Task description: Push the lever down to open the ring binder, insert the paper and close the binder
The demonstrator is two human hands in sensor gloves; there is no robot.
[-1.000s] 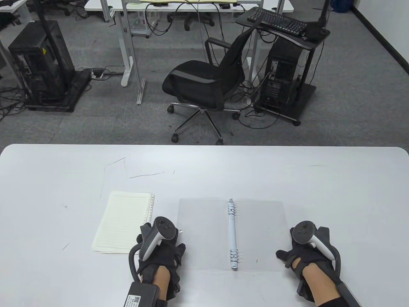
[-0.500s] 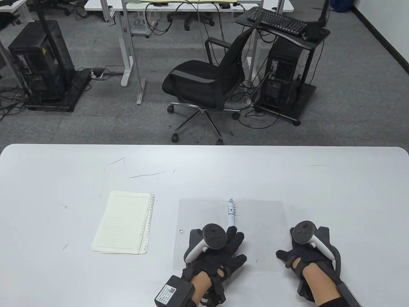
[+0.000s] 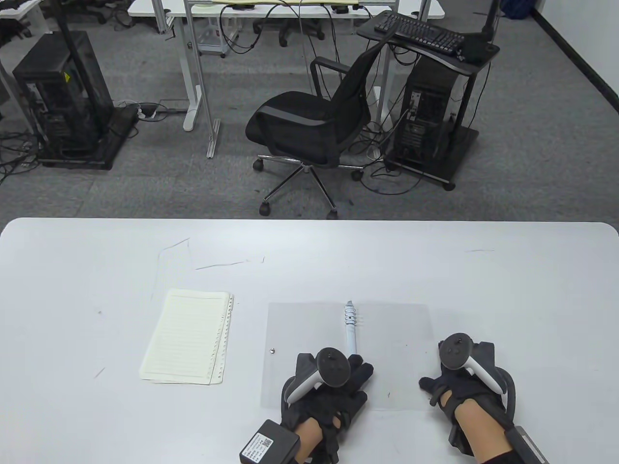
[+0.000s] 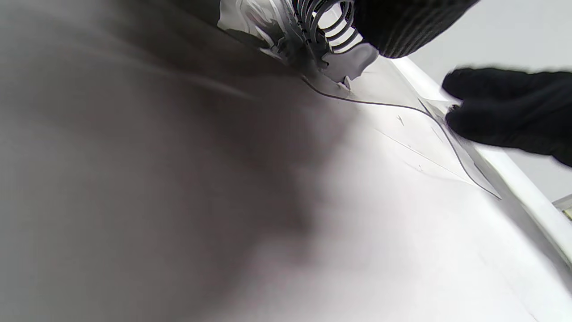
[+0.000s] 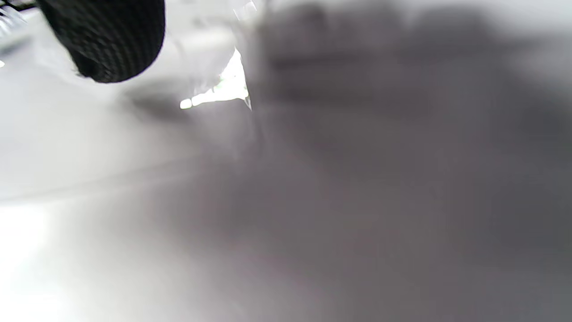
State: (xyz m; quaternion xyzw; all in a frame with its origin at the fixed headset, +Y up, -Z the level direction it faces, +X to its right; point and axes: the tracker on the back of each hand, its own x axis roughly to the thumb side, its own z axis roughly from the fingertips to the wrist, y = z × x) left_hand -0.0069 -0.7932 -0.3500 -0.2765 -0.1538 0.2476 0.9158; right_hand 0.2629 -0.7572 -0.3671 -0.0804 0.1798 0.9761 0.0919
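The ring binder (image 3: 348, 355) lies open at lower centre, its spine running top to bottom. The left hand (image 3: 329, 386) covers the spine's near lever end, grip hidden. The right hand (image 3: 462, 382) presses flat on the cover's right edge. Paper (image 3: 188, 343) waits left.

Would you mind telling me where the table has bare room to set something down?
Bare: the far strip of the table beyond the paper and binder, and both outer ends. Crowded: the near edge, where the left hand and right hand work.

Table view bright and sharp; both wrist views blurred, heavily shadowed.
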